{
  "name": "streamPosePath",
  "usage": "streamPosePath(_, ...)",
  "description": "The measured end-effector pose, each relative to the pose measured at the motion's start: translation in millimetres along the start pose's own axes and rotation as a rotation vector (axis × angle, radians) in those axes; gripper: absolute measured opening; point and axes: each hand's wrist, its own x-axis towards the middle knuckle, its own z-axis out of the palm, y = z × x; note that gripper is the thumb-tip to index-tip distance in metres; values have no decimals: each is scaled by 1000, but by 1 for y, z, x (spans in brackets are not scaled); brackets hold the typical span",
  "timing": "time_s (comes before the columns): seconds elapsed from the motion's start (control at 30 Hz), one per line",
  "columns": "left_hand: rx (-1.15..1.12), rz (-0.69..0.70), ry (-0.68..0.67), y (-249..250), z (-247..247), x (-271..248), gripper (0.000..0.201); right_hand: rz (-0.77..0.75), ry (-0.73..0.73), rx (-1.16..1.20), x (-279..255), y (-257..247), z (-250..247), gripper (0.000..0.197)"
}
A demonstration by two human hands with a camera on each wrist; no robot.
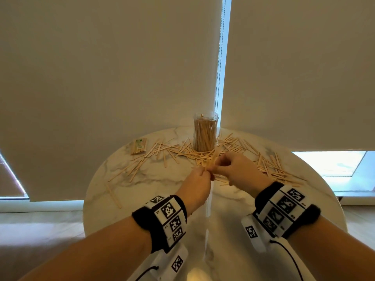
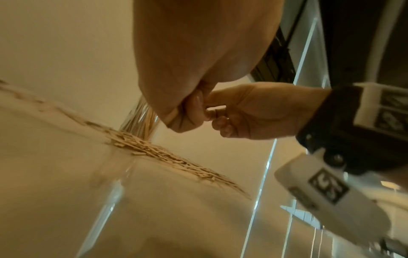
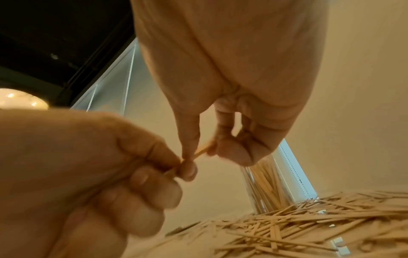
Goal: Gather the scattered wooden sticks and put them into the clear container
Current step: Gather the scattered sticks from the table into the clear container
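A clear container (image 1: 206,132) stands upright at the far side of the round marble table (image 1: 142,191), packed with wooden sticks. Scattered sticks (image 1: 162,153) lie in a band to its left, front and right. My two hands meet just in front of the container, above the pile. The left hand (image 1: 203,172) pinches one end of a wooden stick (image 3: 203,150) with curled fingers, and the right hand (image 1: 218,164) pinches the other end between thumb and fingers. The right wrist view shows the container (image 3: 264,183) behind the hands. Whether the left fist holds more sticks is hidden.
A wrapped packet of sticks (image 1: 139,147) lies at the table's far left. One lone stick (image 1: 114,194) rests near the left edge. Roller blinds hang close behind the table. The near half of the marble top bears no sticks.
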Motion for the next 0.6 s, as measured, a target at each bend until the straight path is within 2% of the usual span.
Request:
streamPosePath(0.07, 88, 35, -30, -1, -3, -5, 34, 94, 111, 123, 8, -1, -9, 46)
streamPosePath(0.13, 144, 60, -103, 1, -3, -12, 44, 87, 135, 61, 15, -3, -16, 47)
streamPosePath(0.2, 160, 81, -190, 2, -3, -15, 48, 35, -23, -3, 17, -7, -13, 34)
streamPosePath(0.27, 135, 66, -256, 3, -2, -14, 46, 14, -167, 30, 19, -10, -4, 34)
streamPosePath(0.33, 182, 44, -268, 5, -7, -13, 46, -9, -192, 16, 22, -12, 1, 34)
streamPosePath(0.4, 293, 44, -227, 6, -24, -6, 54, -39, -153, -31, 28, -12, 1, 37)
streamPosePath(0.47, 427, 34, -140, 5, -53, 7, 57, -5, -101, -92, 36, -9, -1, 44)
streamPosePath(0.6, 868, -36, 128, -5, -134, 51, 36, 146, -148, -527, 68, 8, 6, 58)
